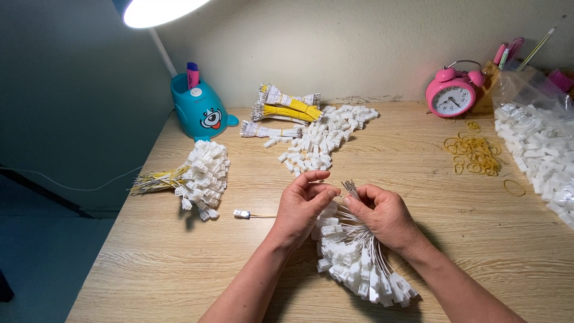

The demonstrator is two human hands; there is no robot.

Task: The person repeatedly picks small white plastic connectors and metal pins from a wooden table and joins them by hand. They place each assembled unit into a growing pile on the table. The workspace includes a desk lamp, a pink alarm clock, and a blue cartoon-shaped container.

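Note:
My right hand (384, 216) grips a thick bundle of white wires (357, 251) whose white plastic connectors fan out toward me on the wooden desk (454, 227). The bare metal wire tips (349, 188) stick up between my hands. My left hand (303, 206) pinches its fingertips together at the top of the bundle, just left of those tips. One loose wire with a white connector (242, 213) lies on the desk to the left of my left hand.
A finished bunch of yellow wires with white connectors (194, 173) lies at left. Loose white connectors (320, 140), yellow wire bundles (287, 107), a teal desk-lamp base (200, 110), a pink alarm clock (451, 93), rubber bands (475, 152) and a bag of connectors (538, 149) sit behind.

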